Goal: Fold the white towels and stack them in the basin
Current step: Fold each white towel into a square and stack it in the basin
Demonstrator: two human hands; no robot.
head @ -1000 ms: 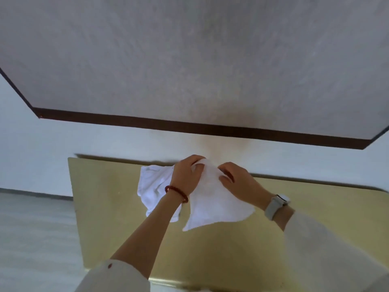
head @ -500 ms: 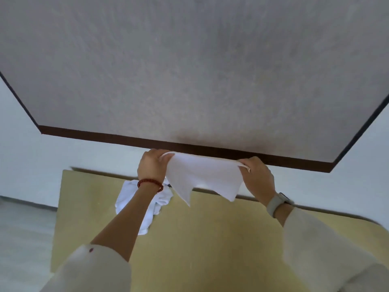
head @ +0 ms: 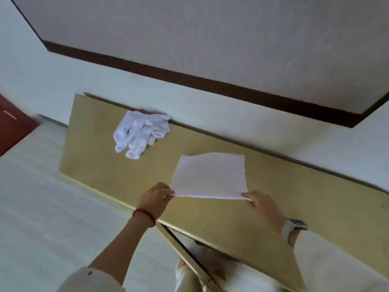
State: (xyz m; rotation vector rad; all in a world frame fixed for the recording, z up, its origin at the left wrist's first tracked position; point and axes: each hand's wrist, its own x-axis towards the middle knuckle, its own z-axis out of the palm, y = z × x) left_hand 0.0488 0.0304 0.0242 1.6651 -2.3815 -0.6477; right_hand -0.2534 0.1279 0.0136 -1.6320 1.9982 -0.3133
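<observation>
Your left hand (head: 156,197) pinches the near left corner of a white towel (head: 209,175), and your right hand (head: 262,204) pinches its near right corner. The towel lies spread flat on the yellow table (head: 101,165), its near edge lifted slightly between your fingers. A crumpled pile of white towels (head: 142,132) sits farther back on the table to the left, against the wall (head: 210,106), well apart from the flat one.
</observation>
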